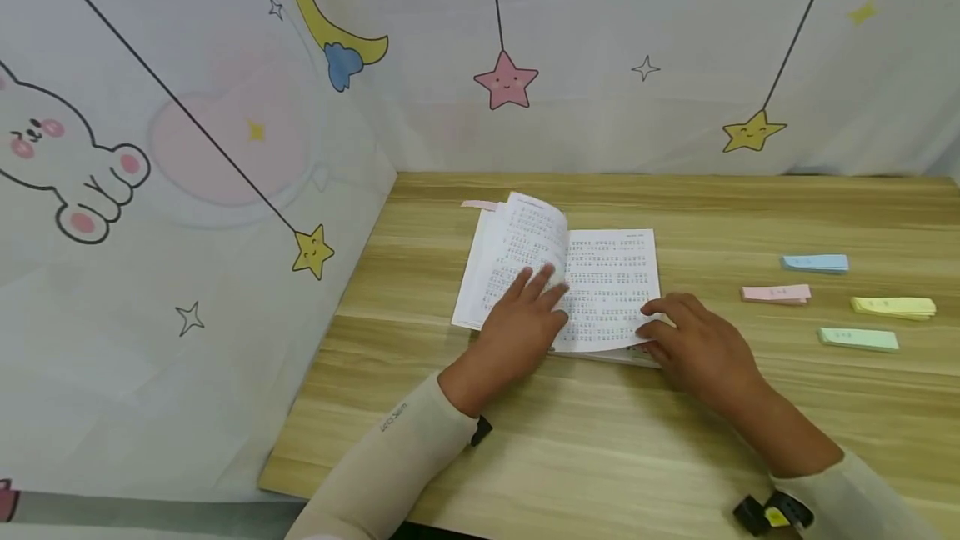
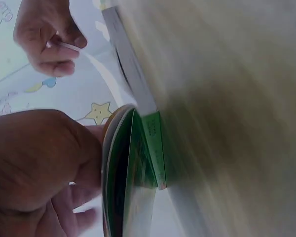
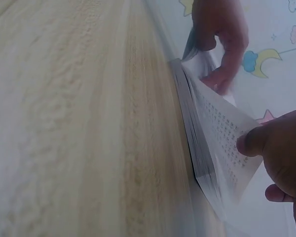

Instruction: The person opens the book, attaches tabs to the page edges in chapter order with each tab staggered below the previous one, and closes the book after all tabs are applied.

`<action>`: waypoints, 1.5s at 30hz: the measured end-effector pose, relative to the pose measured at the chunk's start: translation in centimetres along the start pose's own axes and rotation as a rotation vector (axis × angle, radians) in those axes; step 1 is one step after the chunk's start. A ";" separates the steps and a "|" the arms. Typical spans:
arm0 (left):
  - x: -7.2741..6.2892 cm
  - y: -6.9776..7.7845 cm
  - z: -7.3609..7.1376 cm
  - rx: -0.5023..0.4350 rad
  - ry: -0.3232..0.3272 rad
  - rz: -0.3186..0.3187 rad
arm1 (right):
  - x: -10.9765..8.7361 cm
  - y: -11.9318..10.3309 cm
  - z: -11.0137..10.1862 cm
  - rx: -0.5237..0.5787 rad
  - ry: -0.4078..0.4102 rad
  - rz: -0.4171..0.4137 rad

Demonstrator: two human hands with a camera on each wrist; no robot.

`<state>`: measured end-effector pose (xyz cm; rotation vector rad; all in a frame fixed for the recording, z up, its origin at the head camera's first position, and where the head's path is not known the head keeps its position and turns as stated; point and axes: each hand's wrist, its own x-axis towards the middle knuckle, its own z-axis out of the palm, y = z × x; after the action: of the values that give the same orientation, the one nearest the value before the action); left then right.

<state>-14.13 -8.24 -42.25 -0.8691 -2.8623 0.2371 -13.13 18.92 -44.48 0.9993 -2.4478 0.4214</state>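
An open book [image 1: 611, 290] with printed pages lies in front of me. My left hand [image 1: 521, 323] rests on its left-hand pages near the spine, fingers spread. At the lower right corner, my right hand [image 1: 701, 348] pinches a page [image 3: 232, 136] between thumb and fingers. The right wrist view shows this page lifted and slanting up from the page stack [image 3: 193, 123]. A pink sticky tab [image 1: 480, 205] sticks out at the book's upper left. Green on the cover and spine [image 2: 155, 148] shows in the left wrist view.
To the right on the wooden table [image 1: 600, 457] lie a blue sticky-note pad [image 1: 815, 263], a pink one [image 1: 776, 294], a yellow one [image 1: 894, 307] and a green one [image 1: 858, 339]. Printed cloth walls [image 1: 585, 123] border the table at the back and left.
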 end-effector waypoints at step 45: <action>0.4 0.5 0.6 -0.053 -0.017 -0.019 | 0.3 -0.4 -0.3 0.007 0.073 0.055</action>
<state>-14.32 -7.66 -42.91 -0.8533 -2.9032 0.1679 -12.96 18.60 -43.97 0.9045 -2.4144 0.4766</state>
